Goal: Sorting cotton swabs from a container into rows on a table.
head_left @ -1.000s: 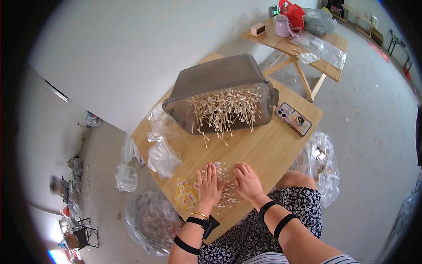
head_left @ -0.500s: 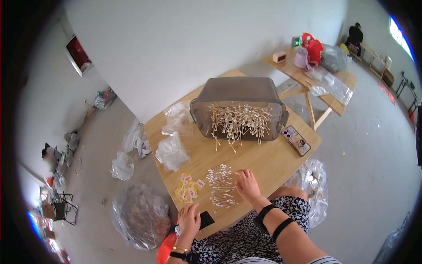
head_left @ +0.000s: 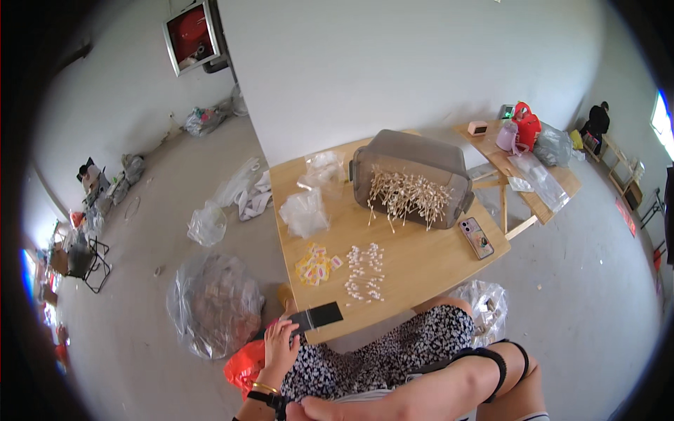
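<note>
My left hand (head_left: 279, 344) is at the table's near left corner, fingers loosely stretched and nothing seen in them. Its fingertips are by a flat black rectangular piece (head_left: 324, 314) with a grey end, lying over the table edge; whether they touch it I cannot tell. Across my lap comes my right forearm, bringing my right hand (head_left: 309, 408) beside the black band on my left wrist, its fingers mostly hidden. Cotton swabs (head_left: 365, 274) lie in a loose column on the table. Left of them is a pile of small yellow and white packets (head_left: 316, 265).
A grey translucent bin (head_left: 414, 151) lies tipped on its side, cotton swabs spilling from its mouth. Clear plastic bags (head_left: 305, 212) are left of it, a phone (head_left: 477, 238) right. Big filled bags (head_left: 217, 305) stand on the floor. A second table (head_left: 491, 151) holds bags.
My right hand has left the swabs and swung down and left to my left wrist. My left hand has shifted slightly left and down. The view has turned, so the table appears shifted.
</note>
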Tool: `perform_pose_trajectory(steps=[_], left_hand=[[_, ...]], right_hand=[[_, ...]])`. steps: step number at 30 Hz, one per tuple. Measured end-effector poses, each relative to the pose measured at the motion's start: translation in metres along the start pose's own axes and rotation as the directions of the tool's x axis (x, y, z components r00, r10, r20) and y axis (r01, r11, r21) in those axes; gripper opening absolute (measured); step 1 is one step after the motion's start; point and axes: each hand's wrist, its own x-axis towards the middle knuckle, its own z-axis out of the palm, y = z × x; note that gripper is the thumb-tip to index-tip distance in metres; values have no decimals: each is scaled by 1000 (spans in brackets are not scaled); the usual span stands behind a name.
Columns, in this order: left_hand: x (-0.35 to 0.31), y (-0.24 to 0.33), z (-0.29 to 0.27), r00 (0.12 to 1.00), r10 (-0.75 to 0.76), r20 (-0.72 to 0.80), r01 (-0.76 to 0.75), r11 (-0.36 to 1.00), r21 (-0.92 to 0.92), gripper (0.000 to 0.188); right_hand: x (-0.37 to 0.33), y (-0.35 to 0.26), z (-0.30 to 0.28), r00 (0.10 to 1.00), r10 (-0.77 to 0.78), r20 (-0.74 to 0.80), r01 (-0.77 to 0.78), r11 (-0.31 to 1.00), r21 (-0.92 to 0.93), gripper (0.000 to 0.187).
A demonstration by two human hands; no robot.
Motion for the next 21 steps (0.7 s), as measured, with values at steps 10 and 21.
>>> perform_pose_trajectory(steps=[10,21], left_hand=[[-37,15,-22,998,32,-54,-26,995,101,27],[-38,15,-30,994,14,-108,-4,996,94,27]], right_hand=[[11,-86,-20,986,131,-106,-160,928,-336,25],[25,-78,-32,992,-83,99,80,996,34,43]])
